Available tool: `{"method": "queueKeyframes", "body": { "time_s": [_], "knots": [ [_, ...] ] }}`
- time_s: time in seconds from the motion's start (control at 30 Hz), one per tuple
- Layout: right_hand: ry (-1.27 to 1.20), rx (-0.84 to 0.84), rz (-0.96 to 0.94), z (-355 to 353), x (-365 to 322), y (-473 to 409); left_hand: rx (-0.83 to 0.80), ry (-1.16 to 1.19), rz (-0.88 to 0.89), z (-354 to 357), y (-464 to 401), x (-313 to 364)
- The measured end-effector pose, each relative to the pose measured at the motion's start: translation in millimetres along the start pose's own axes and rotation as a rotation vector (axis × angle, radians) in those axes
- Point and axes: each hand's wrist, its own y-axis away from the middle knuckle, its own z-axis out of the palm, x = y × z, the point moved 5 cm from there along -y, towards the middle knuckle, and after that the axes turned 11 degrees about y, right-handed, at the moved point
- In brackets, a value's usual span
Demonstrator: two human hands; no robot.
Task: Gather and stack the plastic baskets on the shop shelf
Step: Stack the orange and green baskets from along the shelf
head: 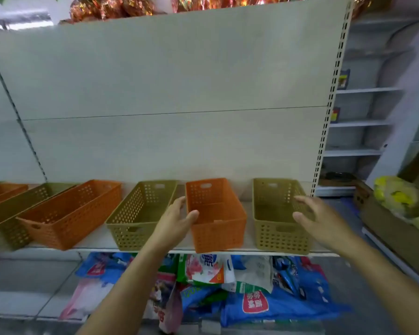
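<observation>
Several perforated plastic baskets stand in a row on the white shop shelf (94, 246). From the right: an olive basket (276, 234), an orange basket (218, 228), another olive basket (136, 221), a longer orange basket (65, 221), and more olive and orange ones at the far left (3, 213). My left hand (173, 220) grips the near left corner of the middle orange basket, thumb over its rim. My right hand (317, 218) hovers open over the right side of the rightmost olive basket, fingers spread; whether it touches the rim I cannot tell.
Below the shelf lie piled blue, green and pink packaged goods (252, 286). A slotted upright (324, 131) bounds the shelf on the right. Cardboard boxes with yellow bags (402, 199) sit at the right. Grey shelving (358, 124) stands behind.
</observation>
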Motion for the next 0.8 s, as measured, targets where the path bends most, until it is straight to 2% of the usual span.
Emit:
{"method": "queueKeyframes", "body": {
  "time_s": [0.13,0.27,0.4,0.53,0.6,0.8],
  "knots": [
    [0.011,-0.049,0.148,10,28,-30,-0.036,-0.015,-0.191,11,-47,-31],
    [0.053,-0.077,0.259,25,63,-63,-0.085,-0.075,-0.193,22,-87,-54],
    [0.066,-0.178,0.389,41,87,-84,-0.041,-0.023,-0.311,27,-108,-72],
    [0.004,-0.319,0.567,48,87,-79,0.031,-0.037,-0.281,29,-111,-79],
    [-0.052,-0.362,0.579,53,87,-76,0.05,-0.039,-0.258,30,-107,-74],
    [-0.122,-0.266,0.54,58,87,-72,0.091,-0.009,-0.192,22,-86,-76]
  ]
}}
